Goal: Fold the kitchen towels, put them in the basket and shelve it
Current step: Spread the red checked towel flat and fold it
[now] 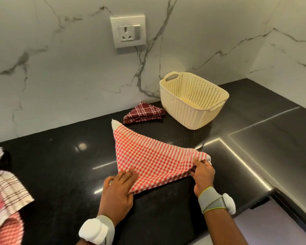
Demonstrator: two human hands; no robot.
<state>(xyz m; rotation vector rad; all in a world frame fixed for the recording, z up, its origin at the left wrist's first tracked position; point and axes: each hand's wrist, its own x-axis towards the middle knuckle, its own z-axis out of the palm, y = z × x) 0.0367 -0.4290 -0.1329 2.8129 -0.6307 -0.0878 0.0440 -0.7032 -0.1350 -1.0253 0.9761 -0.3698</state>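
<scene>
— What's lying in front of the person?

— A red checked towel (148, 156), spread on the black worktop (60, 165) in a rough triangle, one white-tipped corner pointing away toward the wall.

— And the hands?

— The left hand (117, 190) lies on the towel's near left corner, fingers (129, 174) straight and flat, pressing the cloth onto the worktop. The right hand (202, 174) is at the towel's right corner, its fingers curled round the bunched cloth there and pinching it. Both wrists carry grey bands with white pads.

— Where's the basket?

— The cream basket (193, 101) with small holes in its walls stands upright on the worktop, farther back and to the right, near the marble wall (60, 68). I can't tell whether anything lies inside it.

— Any other towels?

— A dark red checked towel (143, 112), already folded into a small triangle, lies just left of the basket, close to it, and just beyond the far tip of the red one. At the left edge sits a loose heap of towels (5, 195), striped and pink-checked, well apart from the hands.

— Anything on the wall?

— A white socket with a switch (128, 31), above the worktop.
</scene>
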